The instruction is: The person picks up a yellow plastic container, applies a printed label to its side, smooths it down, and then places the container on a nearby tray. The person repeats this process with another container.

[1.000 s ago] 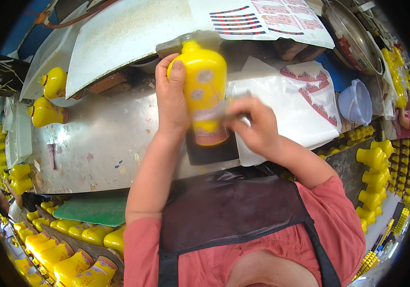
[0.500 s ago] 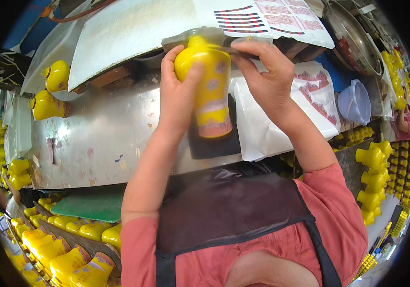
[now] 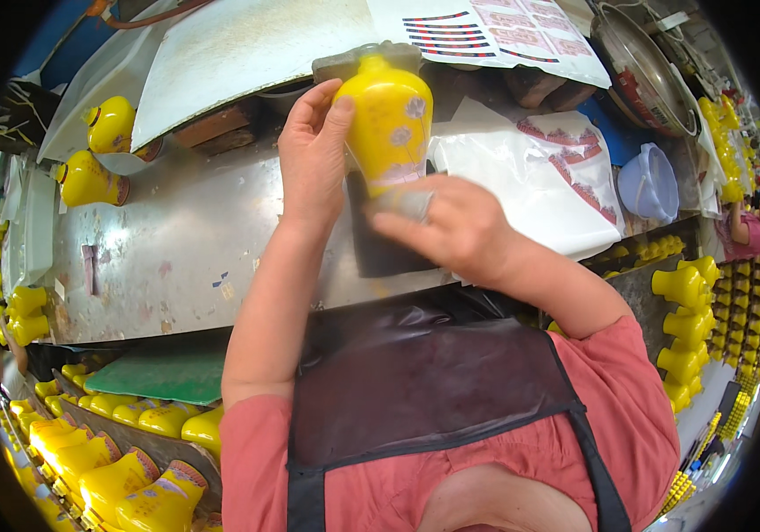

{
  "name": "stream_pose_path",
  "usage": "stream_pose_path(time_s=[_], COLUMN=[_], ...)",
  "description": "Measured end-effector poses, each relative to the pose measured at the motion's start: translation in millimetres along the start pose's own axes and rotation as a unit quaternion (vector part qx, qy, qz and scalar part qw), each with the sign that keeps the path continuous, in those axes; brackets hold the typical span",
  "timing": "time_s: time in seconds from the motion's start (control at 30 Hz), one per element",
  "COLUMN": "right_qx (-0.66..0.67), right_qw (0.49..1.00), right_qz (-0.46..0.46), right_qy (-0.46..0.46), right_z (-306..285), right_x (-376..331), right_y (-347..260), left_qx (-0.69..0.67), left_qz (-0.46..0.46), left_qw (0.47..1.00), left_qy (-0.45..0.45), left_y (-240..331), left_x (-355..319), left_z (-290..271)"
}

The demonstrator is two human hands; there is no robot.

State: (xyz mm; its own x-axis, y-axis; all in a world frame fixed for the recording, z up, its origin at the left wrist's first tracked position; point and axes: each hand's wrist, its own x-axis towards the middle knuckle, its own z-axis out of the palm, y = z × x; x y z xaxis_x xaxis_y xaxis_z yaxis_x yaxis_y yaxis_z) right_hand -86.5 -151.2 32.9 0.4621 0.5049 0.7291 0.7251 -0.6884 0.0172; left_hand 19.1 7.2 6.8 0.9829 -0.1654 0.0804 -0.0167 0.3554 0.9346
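A glossy yellow vase [image 3: 386, 115] with purple flower decals lies over a dark pad at the middle of the table, its neck pointing away from me. My left hand [image 3: 316, 146] grips the vase's left shoulder, thumb on top and fingers round the side. Over the vase's lower end is my right hand [image 3: 459, 222], blurred by motion. Its fingers are closed on a flat grey piece [image 3: 411, 206], pressed close to the vase; blur hides its exact kind. That hand covers the vase's base. The dark pad [image 3: 389, 253] shows below it.
White decal sheets [image 3: 522, 191] lie to the right, beside a lilac bucket [image 3: 650, 183]. Two yellow vases [image 3: 87, 180] rest at the table's left. A white board [image 3: 247, 53] spans the back. Racks of yellow vases [image 3: 163, 501] stand lower left, more [image 3: 685, 328] at right.
My right hand has moved from the vase's shoulder down toward its lower end, with the flat piece in its fingers. My left hand still holds the vase, its thumb now nearer the left edge.
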Motion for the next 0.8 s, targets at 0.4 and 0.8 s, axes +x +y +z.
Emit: stream_pose_path(time_s=[0.4,0.8], right_qx=[-0.129,-0.06], right_qw=[0.973,0.995], right_qz=[-0.016,0.081], right_qy=[-0.189,-0.022], right_z=[18.9,-19.2], right_x=[35.6,38.4], right_y=[-35.6,32.6], left_qx=[-0.067,-0.043], left_qz=[-0.056,-0.104], left_qw=[0.996,0.991], left_qy=[0.001,-0.077], left_y=[2.8,26.0], left_x=[-4.8,-33.7], left_z=[-13.5,6.4])
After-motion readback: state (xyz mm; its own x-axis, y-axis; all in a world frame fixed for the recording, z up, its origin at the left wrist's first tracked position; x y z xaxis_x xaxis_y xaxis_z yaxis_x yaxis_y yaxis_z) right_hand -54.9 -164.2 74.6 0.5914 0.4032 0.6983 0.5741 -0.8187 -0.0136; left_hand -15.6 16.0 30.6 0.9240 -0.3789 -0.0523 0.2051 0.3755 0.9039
